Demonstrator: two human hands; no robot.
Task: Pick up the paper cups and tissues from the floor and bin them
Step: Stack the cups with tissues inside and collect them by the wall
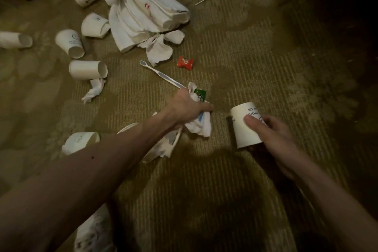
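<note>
White crumpled tissue (201, 127) is bunched in the left hand (187, 106), fingers curled round it and a green wrapper (200, 94), mid-carpet. Just beside it, the right hand (274, 135) grips a white printed paper cup (243, 129), thumb across its wall. The olive patterned carpet (255, 57) bears more white paper cups (70, 44) lying toward its left edge, a second crumpled tissue (94, 90), a white-and-blue toothbrush (159, 73), a red sweet wrapper (185, 63) and white folded towels (143, 12) at the far edge.
</note>
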